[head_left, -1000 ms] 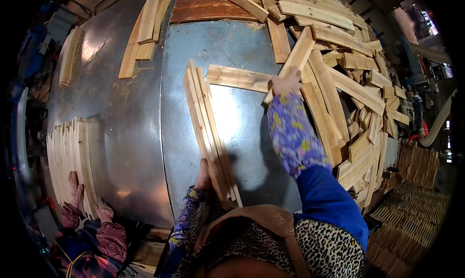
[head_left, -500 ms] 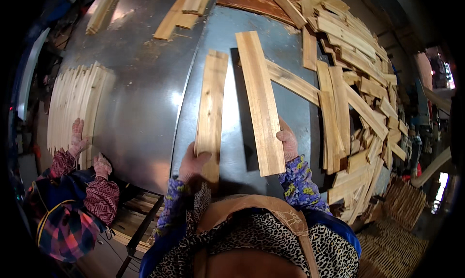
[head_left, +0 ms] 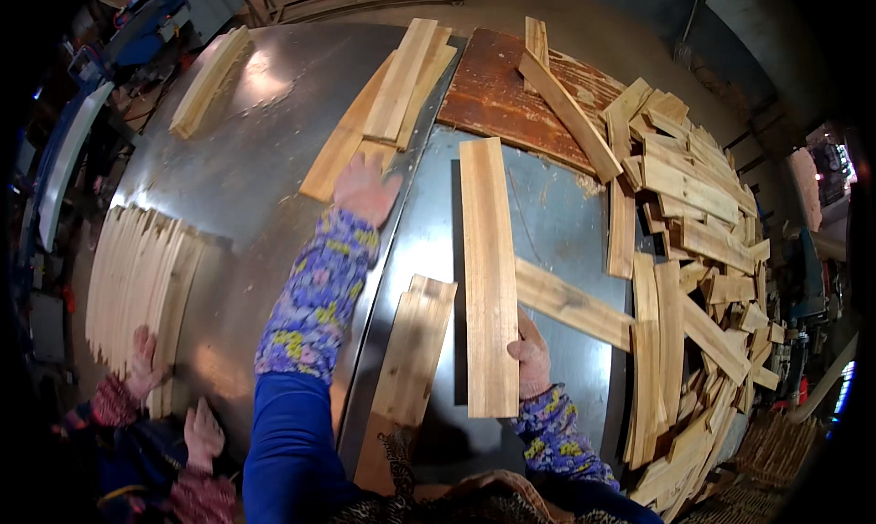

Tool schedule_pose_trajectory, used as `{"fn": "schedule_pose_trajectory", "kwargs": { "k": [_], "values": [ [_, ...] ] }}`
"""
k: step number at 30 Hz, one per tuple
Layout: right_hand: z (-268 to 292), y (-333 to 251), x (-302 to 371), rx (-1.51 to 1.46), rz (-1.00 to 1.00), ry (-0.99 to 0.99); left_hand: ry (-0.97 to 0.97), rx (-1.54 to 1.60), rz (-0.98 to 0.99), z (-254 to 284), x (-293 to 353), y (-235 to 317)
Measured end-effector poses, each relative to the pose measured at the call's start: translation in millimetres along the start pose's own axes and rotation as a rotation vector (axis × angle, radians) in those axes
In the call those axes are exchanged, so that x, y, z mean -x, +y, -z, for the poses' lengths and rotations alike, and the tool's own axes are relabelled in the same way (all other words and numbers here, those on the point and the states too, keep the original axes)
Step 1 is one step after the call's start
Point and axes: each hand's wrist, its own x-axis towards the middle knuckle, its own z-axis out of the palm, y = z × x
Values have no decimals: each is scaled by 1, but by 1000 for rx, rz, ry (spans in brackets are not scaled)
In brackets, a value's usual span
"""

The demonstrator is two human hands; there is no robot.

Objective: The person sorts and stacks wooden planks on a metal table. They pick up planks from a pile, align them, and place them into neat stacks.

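Observation:
My right hand (head_left: 533, 360) grips the side edge of a wooden board (head_left: 488, 269), its thumb on top, near the lower end. The board is held lengthwise above the metal table and casts a dark shadow. My left hand (head_left: 367, 194) reaches far forward, fingers spread, over the near end of a small pile of boards (head_left: 401, 86); I cannot tell how firmly it touches them. Below my left forearm's right side, knotty boards (head_left: 411, 360) lie one on another, close to my body. Another board (head_left: 575, 305) slants out to the right from under the held one.
A large heap of loose boards (head_left: 693, 191) covers the right side. A worn reddish panel (head_left: 497, 86) lies at the far end. On the left, a co-worker's hands (head_left: 146, 364) are by a row of boards (head_left: 137, 287). More boards (head_left: 210, 82) lie far left.
My left hand has let go of the knotty board and moved forward to the far pile. My right hand still holds its board. The view has tilted up.

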Motion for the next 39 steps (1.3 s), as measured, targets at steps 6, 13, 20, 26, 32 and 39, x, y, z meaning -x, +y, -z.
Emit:
{"fn": "schedule_pose_trajectory", "kwargs": {
  "k": [6, 13, 20, 26, 32, 39],
  "values": [
    [-2, -33, -98, 235, 63, 53, -116, -115, 208, -39, -122, 25],
    [-99, -65, -289, 392, 171, 43, -233, 625, 320, 26, -73, -54],
    [13, -49, -187, 1270, 283, 50, -230, 1035, 555, 119, 167, -137],
    [226, -97, -17, 2124, -62, 63, -515, 1115, 912, 161, 394, -197],
    [197, -123, 27, 1976, -148, 109, -453, -92, 710, 172, 428, -209],
    [116, -54, 87, -48, -535, 5, -422, -70, 134, 167, 399, -3]
  ]
}}
